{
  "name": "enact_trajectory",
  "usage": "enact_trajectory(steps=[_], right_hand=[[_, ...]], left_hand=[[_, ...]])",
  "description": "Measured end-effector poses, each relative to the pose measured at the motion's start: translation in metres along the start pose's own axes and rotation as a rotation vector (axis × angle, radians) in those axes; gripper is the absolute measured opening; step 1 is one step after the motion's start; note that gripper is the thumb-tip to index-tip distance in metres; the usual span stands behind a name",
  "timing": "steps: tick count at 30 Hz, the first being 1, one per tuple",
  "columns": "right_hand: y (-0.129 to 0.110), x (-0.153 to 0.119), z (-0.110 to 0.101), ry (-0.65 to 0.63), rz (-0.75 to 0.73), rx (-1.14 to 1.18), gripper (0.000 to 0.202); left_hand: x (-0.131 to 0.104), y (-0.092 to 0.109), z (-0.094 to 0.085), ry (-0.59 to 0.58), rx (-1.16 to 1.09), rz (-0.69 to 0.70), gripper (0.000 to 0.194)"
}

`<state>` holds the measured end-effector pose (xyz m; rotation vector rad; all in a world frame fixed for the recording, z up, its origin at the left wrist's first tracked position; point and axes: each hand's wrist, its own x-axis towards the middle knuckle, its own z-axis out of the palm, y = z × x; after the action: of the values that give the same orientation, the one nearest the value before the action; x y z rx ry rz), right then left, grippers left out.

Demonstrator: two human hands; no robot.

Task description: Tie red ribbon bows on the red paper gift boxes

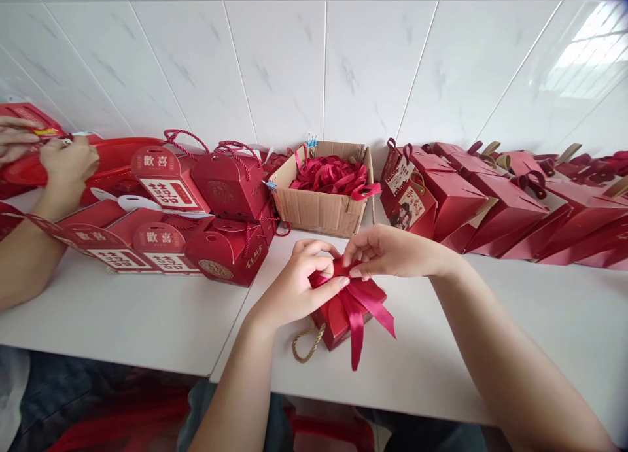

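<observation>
On the white table in front of me lies a small red gift box [335, 325] with a twisted gold cord handle [307, 355] at its near left side. A glossy red ribbon [357, 328] crosses its top, and two tails hang toward me. My left hand [299, 282] is closed at the left of the ribbon's middle, thumb and fingers pinching it. From the right, my right hand [385, 252] pinches the ribbon at the same spot, fingertips nearly meeting the left thumb. The fingers partly hide the knot or loop between them.
Behind the hands stands an open cardboard box [318, 211] full of red ribbons [331, 174]. Red gift boxes [228, 250] are stacked at left, and a row of red bags [505, 210] lines the right. A co-worker's hands [69, 157] work near a red basket [122, 152].
</observation>
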<state>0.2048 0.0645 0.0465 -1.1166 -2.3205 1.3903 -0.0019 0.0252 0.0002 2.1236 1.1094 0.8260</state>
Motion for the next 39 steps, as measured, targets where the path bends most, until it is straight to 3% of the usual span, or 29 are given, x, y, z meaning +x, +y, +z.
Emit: enact_trajectory(steps=[6, 12, 21, 32, 39], right_hand=[[0.001, 0.0, 0.001, 0.007, -0.016, 0.034, 0.016], [-0.001, -0.002, 0.0, 0.02, -0.028, 0.023, 0.012], [0.0, -0.001, 0.0, 0.021, -0.023, 0.043, 0.01], [0.012, 0.0, -0.011, 0.053, 0.002, 0.083, 0.021], [0.007, -0.01, -0.017, 0.018, 0.006, 0.022, 0.022]], left_hand=[[0.003, 0.007, 0.006, 0.101, -0.051, -0.003, 0.034], [0.005, 0.007, 0.019, 0.219, -0.123, -0.014, 0.046], [0.005, 0.007, 0.019, 0.198, -0.264, -0.132, 0.047], [0.007, 0.001, 0.018, 0.123, -0.221, -0.068, 0.047], [0.002, 0.007, 0.009, 0.022, -0.404, -0.149, 0.033]])
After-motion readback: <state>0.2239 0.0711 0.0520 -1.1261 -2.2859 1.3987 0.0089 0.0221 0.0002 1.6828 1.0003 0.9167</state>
